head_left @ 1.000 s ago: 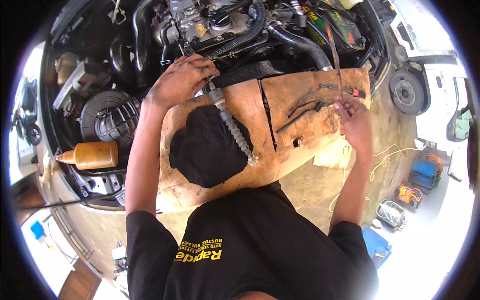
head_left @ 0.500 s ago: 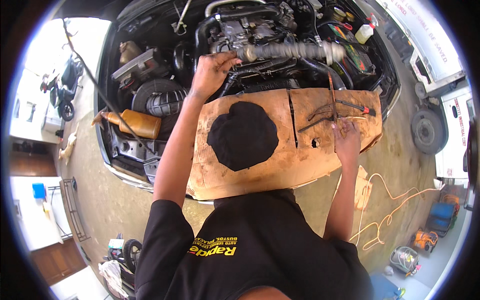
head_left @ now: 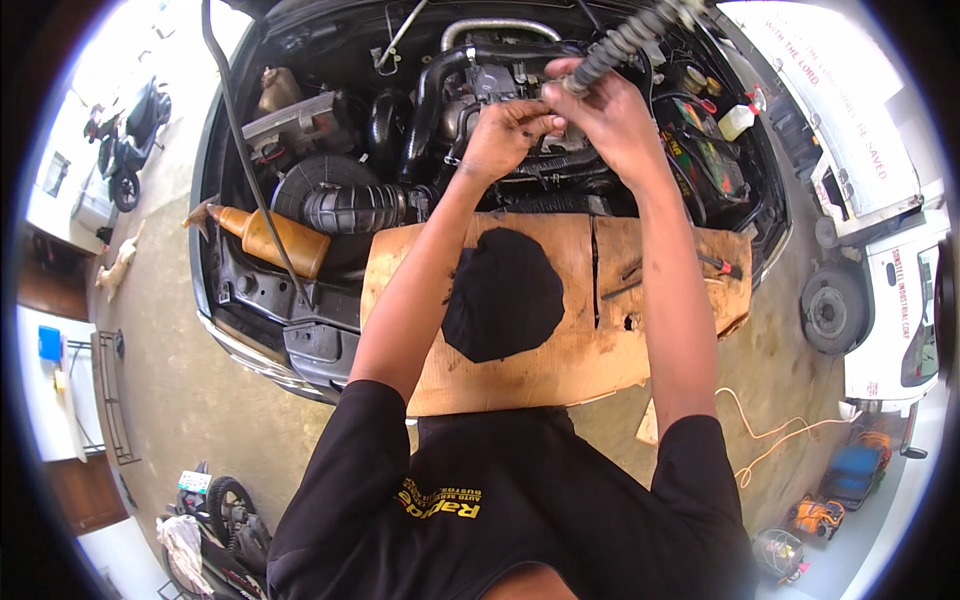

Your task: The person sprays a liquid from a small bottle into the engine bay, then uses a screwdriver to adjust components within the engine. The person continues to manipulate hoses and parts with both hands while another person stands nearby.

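Note:
Above the engine (head_left: 495, 80) I hold a ribbed, dark metal shaft (head_left: 630, 42), tilted with its far end up to the right. My right hand (head_left: 618, 122) is wrapped round its near end. Close beside that end, the fingers of my left hand (head_left: 500, 142) are pinched together; what is between them, if anything, is too small to make out. Nearer to me, a black cloth cap-like piece (head_left: 505, 298) lies on a stained cardboard sheet (head_left: 420, 385) across the front of the engine bay.
Dark tools and a red-and-black tool (head_left: 722, 266) lie on the cardboard's right side. At left are an amber bottle (head_left: 285, 245) and the hood prop rod (head_left: 240, 140). A spray bottle (head_left: 737, 122) stands by the battery (head_left: 705, 160). An orange hose (head_left: 775, 435) crosses the floor.
The shaft has swung from level to tilted up and right, passing into my right hand, which has left the tools on the cardboard. My left hand has moved right, beside the shaft's near end.

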`<state>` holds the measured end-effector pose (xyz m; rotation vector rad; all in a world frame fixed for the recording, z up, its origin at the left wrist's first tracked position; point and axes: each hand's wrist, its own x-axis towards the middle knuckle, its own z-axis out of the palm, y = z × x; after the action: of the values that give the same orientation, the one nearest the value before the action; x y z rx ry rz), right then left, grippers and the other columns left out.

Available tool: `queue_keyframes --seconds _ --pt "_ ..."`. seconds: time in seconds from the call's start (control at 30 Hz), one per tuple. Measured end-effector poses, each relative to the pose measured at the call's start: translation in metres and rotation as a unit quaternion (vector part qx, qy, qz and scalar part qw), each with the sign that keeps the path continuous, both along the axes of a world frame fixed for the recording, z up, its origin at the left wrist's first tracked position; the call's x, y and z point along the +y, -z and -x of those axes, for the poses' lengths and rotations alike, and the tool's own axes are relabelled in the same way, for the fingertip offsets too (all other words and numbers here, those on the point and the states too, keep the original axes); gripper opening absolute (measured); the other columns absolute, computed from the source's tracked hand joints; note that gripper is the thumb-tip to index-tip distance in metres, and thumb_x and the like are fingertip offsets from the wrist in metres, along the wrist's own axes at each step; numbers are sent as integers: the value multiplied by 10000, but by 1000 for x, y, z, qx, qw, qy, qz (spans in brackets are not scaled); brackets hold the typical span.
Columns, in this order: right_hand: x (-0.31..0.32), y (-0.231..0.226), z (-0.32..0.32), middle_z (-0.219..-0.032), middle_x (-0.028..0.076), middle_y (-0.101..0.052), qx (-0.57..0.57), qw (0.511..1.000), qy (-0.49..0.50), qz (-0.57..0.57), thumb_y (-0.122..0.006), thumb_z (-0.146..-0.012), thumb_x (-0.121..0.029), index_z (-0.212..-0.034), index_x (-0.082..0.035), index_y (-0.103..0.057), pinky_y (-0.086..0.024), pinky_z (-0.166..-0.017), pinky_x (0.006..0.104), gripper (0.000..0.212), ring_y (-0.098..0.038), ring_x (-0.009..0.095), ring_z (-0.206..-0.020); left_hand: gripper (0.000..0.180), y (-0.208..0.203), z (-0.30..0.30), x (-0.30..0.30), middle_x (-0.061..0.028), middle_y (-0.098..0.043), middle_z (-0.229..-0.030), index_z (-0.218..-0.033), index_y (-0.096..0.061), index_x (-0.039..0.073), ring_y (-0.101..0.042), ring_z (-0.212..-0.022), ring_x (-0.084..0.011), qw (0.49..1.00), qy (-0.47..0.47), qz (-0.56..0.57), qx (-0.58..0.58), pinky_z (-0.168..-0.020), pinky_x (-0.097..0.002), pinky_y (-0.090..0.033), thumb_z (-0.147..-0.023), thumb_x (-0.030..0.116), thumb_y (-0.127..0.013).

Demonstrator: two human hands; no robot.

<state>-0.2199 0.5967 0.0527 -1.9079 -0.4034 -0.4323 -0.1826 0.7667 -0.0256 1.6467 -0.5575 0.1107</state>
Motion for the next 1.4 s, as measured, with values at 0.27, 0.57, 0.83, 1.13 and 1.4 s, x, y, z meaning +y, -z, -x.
queue_keyframes --seconds 0.27,0.57,0.83,1.13,1.4 --pt "23 38 -128 -824 41 -666 -49 987 -63 -140 -662 -1122 -355 -959 -33 -637 -555 -740 331 362 -643 143 -785 331 49 -104 4 -173 -820 -1065 -1153 -826 16 -780 -959 -280 995 -42 -59 -63 -888 -388 -592 -934 260 -872" --pt "-1 133 -204 -889 -28 -651 125 974 -27 -186 -812 -1025 -234 -1062 -71 -715 -473 -682 265 193 -565 76 -742 280 110 -160 -29 -191 -813 -1023 -1122 -830 34 -788 -809 -260 992 -107 -65 13 -792 -380 -603 -930 233 -871" --pt "-15 180 -221 -857 -35 -655 270 935 -74 -217 -783 -1046 -223 -1023 -56 -738 -456 -689 274 175 -515 69 -724 300 123 -165 -19 -175 -806 -923 -1150 -821 60 -794 -874 -315 980 -35 -194 15 -845 -410 -602 -935 264 -867" --pt "-27 153 -222 -785 8 -643 202 979 10 7 -693 -1093 -305 -931 -56 -680 -488 -646 286 297 -598 116 -708 259 131 -167 -30 -172 -816 -914 -1105 -817 18 -791 -801 -217 982 -84 -163 50 -771 -376 -611 -937 206 -876" --pt "-56 176 -225 -905 14 -717 212 965 -157 0 -746 -1052 -197 -1051 -17 -721 -534 -786 284 182 -660 98 -859 357 154 -175 -28 -146 -833 -1083 -1247 -770 13 -784 -1017 -151 996 -10 -73 52 -929 -357 -610 -958 206 -856"
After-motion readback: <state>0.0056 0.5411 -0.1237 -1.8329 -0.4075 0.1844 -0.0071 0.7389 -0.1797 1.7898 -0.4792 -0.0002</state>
